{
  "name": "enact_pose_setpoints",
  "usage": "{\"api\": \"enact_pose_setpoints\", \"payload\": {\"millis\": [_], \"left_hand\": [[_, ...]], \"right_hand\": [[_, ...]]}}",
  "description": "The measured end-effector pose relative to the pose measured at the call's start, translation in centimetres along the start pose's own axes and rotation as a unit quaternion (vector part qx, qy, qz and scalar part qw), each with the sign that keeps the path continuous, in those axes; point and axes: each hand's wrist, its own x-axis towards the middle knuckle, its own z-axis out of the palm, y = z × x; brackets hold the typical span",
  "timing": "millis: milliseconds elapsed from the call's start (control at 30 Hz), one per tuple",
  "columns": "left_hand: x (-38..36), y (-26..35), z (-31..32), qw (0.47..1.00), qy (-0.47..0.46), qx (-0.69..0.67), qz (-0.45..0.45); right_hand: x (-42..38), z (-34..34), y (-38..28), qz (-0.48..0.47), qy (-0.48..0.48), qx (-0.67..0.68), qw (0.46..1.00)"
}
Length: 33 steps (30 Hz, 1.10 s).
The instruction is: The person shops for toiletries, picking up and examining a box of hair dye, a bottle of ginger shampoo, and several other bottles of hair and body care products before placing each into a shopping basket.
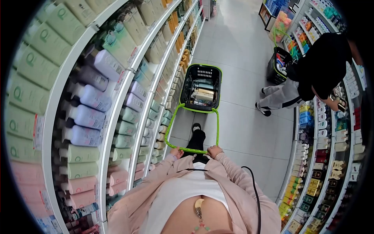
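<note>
A black shopping basket (186, 102) with a lime-green rim sits ahead of me in the aisle. Inside it lie several boxed and bottled products (204, 93), too small to read. Its long green handle (166, 134) stretches back to my waist. My left hand (177, 153) is closed around the handle's near left corner, and at the right corner my right hand (214, 151) grips the same bar. One of my feet (196, 127) shows on the floor between the handle's sides.
Tall shelves (113, 117) of pump bottles, tubes and boxes curve along my left. More stocked shelves (331, 156) line the right. A person (319, 66) in a black top stands there holding a phone-like object (342, 105), beside another basket (276, 74). Grey tiles (237, 128) cover the floor.
</note>
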Motion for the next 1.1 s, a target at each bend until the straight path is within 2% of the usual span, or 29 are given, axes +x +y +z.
{"api": "enact_pose_setpoints", "payload": {"millis": [67, 100, 200, 267, 400, 467, 500, 533, 567, 600, 700, 800, 833, 900, 967, 1033, 1067, 1100], "left_hand": [[2.7, 1.8, 2.1, 0.989, 0.043, -0.121, -0.066], [5.7, 2.6, 2.2, 0.989, 0.039, -0.119, -0.078], [10.2, 6.4, 4.7, 0.990, 0.024, -0.092, -0.102], [12.0, 9.1, 6.7, 0.992, 0.012, -0.068, -0.107], [17.8, 13.3, 9.3, 0.995, -0.033, -0.002, -0.097], [22.1, 14.2, 9.4, 0.993, -0.079, 0.046, -0.076], [23.6, 14.8, 9.4, 0.991, -0.096, 0.068, -0.070], [19.1, 16.3, 13.4, 0.993, -0.067, 0.063, -0.077], [11.3, 18.7, 19.3, 0.994, -0.037, 0.057, -0.085], [10.2, 19.7, 21.2, 0.994, -0.034, 0.060, -0.085], [10.7, 21.9, 24.1, 0.992, -0.123, 0.028, 0.002], [13.2, 23.4, 26.7, 0.998, -0.064, 0.004, 0.000], [14.2, 24.1, 27.1, 0.997, -0.071, -0.017, -0.019], [14.8, 24.6, 28.7, 0.999, -0.038, -0.020, 0.005], [14.2, 25.0, 30.9, 0.999, -0.003, -0.018, 0.029], [14.5, 25.7, 34.0, 0.994, -0.069, 0.038, -0.082], [15.0, 26.0, 35.6, 0.994, -0.067, 0.038, -0.078], [15.9, 26.1, 37.0, 0.994, -0.071, -0.002, -0.086]], "right_hand": [[1.6, -1.2, 1.8, -0.002, 0.013, -0.011, 1.000], [2.5, -2.5, 2.5, -0.015, 0.002, -0.014, 1.000], [5.8, -6.1, 5.5, -0.040, -0.014, -0.010, 0.999], [7.8, -8.8, 6.8, -0.036, 0.023, 0.005, 0.999], [12.9, -13.4, 8.8, -0.027, 0.024, 0.012, 0.999], [14.9, -13.9, 10.1, 0.024, -0.024, 0.004, 0.999], [15.5, -14.2, 10.9, 0.020, 0.004, 0.035, 0.999], [16.2, -14.7, 11.9, 0.025, 0.057, 0.050, 0.997], [17.0, -15.2, 12.8, 0.028, 0.112, 0.064, 0.991], [17.9, -16.1, 13.6, 0.029, 0.113, 0.068, 0.991], [20.8, -18.7, 15.3, 0.065, 0.159, 0.064, 0.983], [23.4, -20.6, 16.8, 0.082, 0.156, 0.055, 0.983], [24.4, -21.2, 17.2, 0.092, 0.158, 0.062, 0.981], [26.9, -22.3, 18.2, 0.119, 0.163, 0.064, 0.977], [28.9, -24.0, 19.2, 0.098, 0.127, 0.073, 0.984], [30.7, -26.4, 20.1, 0.061, 0.042, 0.062, 0.995], [31.4, -27.6, 20.4, 0.058, 0.043, 0.063, 0.995], [32.1, -28.8, 20.7, 0.037, -0.016, 0.047, 0.998]]}}
